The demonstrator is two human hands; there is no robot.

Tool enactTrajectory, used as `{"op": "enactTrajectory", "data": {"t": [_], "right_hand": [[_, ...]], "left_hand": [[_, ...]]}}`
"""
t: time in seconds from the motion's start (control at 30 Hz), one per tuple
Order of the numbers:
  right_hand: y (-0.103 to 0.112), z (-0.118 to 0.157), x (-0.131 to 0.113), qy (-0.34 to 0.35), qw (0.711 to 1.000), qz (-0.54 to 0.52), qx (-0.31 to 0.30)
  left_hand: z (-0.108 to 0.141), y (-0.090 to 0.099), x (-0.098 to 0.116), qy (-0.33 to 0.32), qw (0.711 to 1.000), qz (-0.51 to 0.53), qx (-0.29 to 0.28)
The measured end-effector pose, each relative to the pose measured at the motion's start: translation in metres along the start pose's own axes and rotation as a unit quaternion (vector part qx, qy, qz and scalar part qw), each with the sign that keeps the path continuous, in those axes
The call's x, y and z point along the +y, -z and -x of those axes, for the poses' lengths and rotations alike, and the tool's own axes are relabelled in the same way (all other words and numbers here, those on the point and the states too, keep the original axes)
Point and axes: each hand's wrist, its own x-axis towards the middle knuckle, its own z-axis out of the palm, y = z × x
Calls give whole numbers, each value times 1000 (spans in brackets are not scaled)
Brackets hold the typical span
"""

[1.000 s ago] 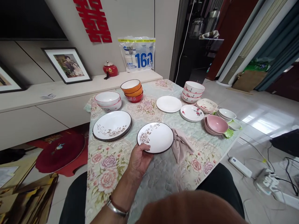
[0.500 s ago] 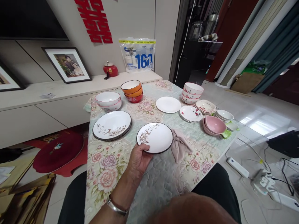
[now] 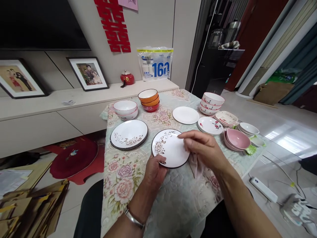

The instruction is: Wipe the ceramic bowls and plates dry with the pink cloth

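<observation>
My left hand (image 3: 156, 170) grips the lower left rim of a round white plate (image 3: 170, 147) with a dark edge and brown flower pattern, thumb on top. The plate is tilted slightly toward me over the table. Above its right side is my right hand (image 3: 208, 148), index finger stretched out over the white surface and thumb a little apart below it. Nothing shows in that hand; whether a fingertip touches the plate I cannot tell. Partly hidden behind the plate and right hand, a pinkish cloth (image 3: 196, 167) lies on the table. Larger matching plates (image 3: 128, 134) are stacked to the left.
White bowls (image 3: 125, 110) and orange and red bowls (image 3: 148, 99) stand at the back left. A plain white plate (image 3: 185, 115), small flowered plates (image 3: 210, 126), stacked patterned bowls (image 3: 212, 103), square dishes (image 3: 226, 118) and pink bowls (image 3: 237, 138) occupy the right side of the flowered tablecloth (image 3: 123, 188).
My right hand has come up from the lower edge and is now over the plate. My left hand still holds the plate. The view has turned slightly left.
</observation>
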Motion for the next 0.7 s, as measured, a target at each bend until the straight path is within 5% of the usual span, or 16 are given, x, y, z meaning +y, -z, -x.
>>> {"op": "enactTrajectory", "data": {"t": [0.1,0.13,0.3,0.57,0.7], "right_hand": [[28,-15,29,-64,976,122,169],[35,-17,38,-93,969,136,184],[38,-17,63,-214,976,-14,27],[39,-29,52,-301,952,-45,-17],[46,-35,52,-313,945,-92,23]], "left_hand": [[-2,-2,1,-10,1000,20,22],[-3,-2,1,-10,999,27,29],[-2,-4,0,-3,999,47,22],[0,-9,3,42,997,57,10],[1,-13,6,53,993,85,-59]]}}
